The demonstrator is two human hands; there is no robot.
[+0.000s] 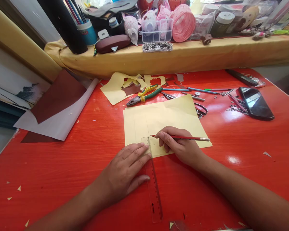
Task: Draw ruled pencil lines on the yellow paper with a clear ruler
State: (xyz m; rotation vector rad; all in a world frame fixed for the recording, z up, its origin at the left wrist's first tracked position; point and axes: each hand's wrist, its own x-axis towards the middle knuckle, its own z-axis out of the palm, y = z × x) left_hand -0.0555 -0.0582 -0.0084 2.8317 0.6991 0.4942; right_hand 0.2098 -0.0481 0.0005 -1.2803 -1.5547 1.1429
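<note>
A sheet of pale yellow paper (168,112) with thin pencil lines lies on the red table, apparently over another yellow sheet. Across its lower edge runs a clear plastic ruler (154,192), which sticks out toward me over the tabletop. My left hand (127,166) rests flat on the ruler and paper, fingers stretched out, pressing the ruler down near its far end. Between the closed fingers of my right hand (178,142) is a red pencil (192,138), held almost level. Its tip points left, close to the ruler's far end; whether it touches the paper I cannot tell.
Pliers (144,95) and cut yellow scraps (118,86) lie beyond the paper, among pens and small metal parts. A phone (256,104) is at the right. Brown and white sheets (57,96) lie at the left. A cloth-covered ledge (207,53) at the back bears a clear compartment box (157,31).
</note>
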